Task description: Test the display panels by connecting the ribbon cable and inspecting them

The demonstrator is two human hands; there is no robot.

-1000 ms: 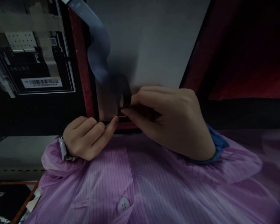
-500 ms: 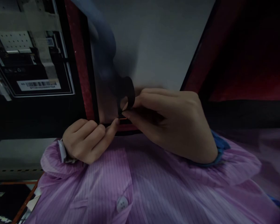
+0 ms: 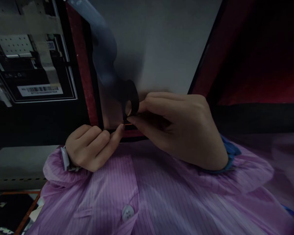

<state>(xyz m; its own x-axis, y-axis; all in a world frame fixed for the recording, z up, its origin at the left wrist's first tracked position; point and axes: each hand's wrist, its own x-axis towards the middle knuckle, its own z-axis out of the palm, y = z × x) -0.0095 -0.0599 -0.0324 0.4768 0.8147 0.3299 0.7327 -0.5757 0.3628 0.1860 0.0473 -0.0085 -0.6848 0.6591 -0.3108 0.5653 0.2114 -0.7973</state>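
Head view, black strip: a dark, smooth, flexible band [image 3: 134, 94], curled over into a narrow loop, with a slim gap showing light through it.
Band's place: at the near edge of the grey panel [image 3: 171, 49], left of that edge's middle, the loop raised above it.
Bluish film: glossy, wavy-edged and see-through-looking [image 3: 105, 42]; it hangs from the panel's far left side down towards the loop and seems to run into it, though blur and shadow hide the join.
Right hand: palm down [image 3: 186, 130], its grip clamped on the band, thumb and forefinger together at the base of the loop.
Left hand: mostly curled [image 3: 90, 148], with one digit stretched to the panel's near edge, its tip just beside the band; whether this grip presses on anything, I cannot tell.
Orange line: a thin bright streak [image 3: 128, 124] between the two hands' fingertips.
Red border: strips [image 3: 84, 71] along the panel's left, right and near edges.
Tabletop: black [image 3: 44, 124], its near edge close to the person's body.
Electronic unit: at the tabletop's left side, with a perforated metal plate [image 3: 14, 45], pale tape [image 3: 49, 62] and a white barcode label [image 3: 40, 89].
Clothing: purple striped gown [image 3: 117, 182], pale button [image 3: 128, 212], blue wristband [image 3: 231, 153] on the right, white band [image 3: 65, 159] on the left wrist.
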